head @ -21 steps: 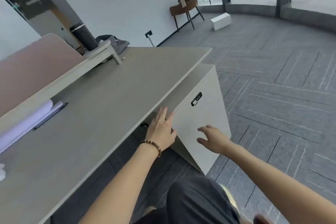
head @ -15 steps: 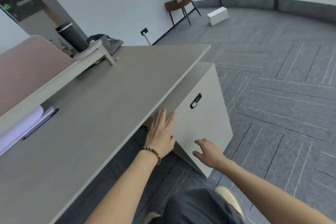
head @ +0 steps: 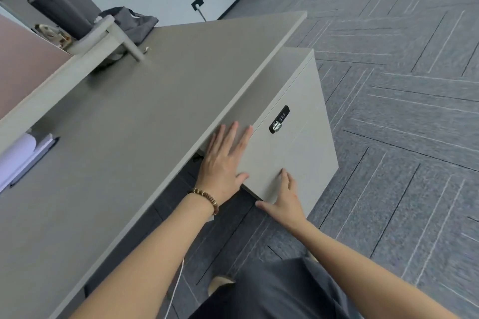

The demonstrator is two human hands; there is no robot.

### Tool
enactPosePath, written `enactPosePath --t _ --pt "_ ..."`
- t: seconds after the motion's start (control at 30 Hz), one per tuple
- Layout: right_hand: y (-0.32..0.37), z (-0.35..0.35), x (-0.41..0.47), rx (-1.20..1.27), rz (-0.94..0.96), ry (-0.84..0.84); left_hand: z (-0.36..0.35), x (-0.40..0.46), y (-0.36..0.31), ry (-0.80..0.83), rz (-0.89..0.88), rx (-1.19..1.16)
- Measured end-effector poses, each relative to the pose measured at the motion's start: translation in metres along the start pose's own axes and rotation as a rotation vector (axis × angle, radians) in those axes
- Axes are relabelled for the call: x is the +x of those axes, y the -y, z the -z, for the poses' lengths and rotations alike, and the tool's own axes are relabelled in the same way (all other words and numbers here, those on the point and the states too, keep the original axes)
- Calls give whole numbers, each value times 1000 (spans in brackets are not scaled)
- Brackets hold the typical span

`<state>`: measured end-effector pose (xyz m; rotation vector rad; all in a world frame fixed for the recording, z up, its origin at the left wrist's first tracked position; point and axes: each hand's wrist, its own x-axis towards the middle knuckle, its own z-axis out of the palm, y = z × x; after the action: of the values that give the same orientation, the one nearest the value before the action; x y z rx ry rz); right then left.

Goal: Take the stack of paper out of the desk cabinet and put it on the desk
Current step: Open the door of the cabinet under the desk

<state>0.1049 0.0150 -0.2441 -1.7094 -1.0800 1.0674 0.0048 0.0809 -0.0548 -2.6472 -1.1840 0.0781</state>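
Paper stack not visible, presumably behind closed cabinet door [head: 290,153]. Left hand [head: 224,160] flat, fingers spread, on door's near edge; right hand [head: 285,198] open, fingertips on lower door, grasping nothing.

Bright, even daylight fills the room, leaving only soft shadows under the desk [head: 134,116] and beneath the shelf [head: 103,36] at its back. The floor [head: 404,137] is smeared with motion blur (worst toward the right edge), and straight lines bow at the borders.
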Motion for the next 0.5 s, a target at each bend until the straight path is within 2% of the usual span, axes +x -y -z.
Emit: enactPosePath --t 0.13,0.5 --pt "6 -7 7 0 30 -70 -2 2 -1 -18 10 -4" --pt "9 3 12 -236 102 -165 0 2 -4 -17 32 16"
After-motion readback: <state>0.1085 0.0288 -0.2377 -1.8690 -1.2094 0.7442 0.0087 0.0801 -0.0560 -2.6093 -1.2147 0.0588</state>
